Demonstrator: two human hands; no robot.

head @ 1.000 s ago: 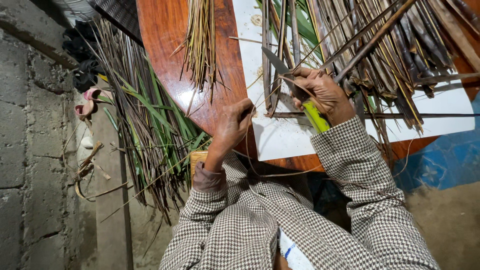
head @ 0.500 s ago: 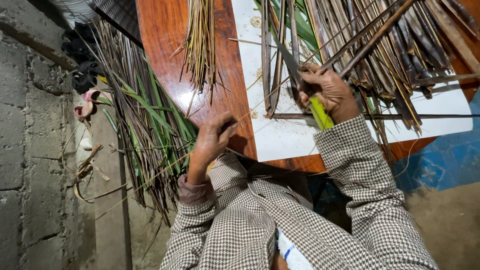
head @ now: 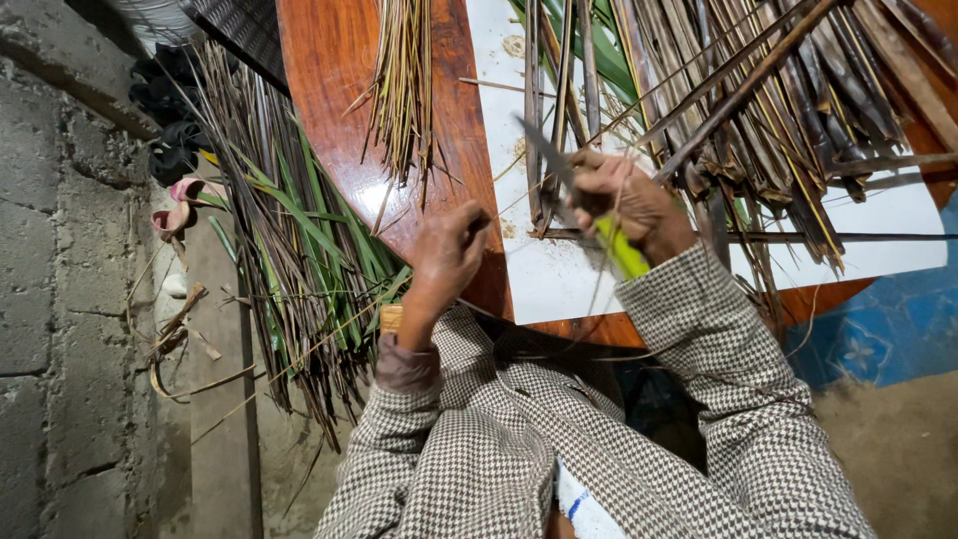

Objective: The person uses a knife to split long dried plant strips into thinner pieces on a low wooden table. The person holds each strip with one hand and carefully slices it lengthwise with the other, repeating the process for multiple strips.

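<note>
Right hand: grip clenched around a knife with a yellow-green handle, blade pointing toward the upper left of the frame. Knife location: centre of the frame, above the white sheet on the counter. Left hand: grip pinched on a thin pale leaf strip, which runs up and right, crossing the blade. Hand position: at the near edge of the round reddish wooden counter, left of the knife. A bundle of dried strips lies on the bare wood at upper centre. A heap of brown and green palm leaves covers the upper right. More leaves lie on the floor at left, beside a grey block wall. Both sleeves are checked fabric.
</note>
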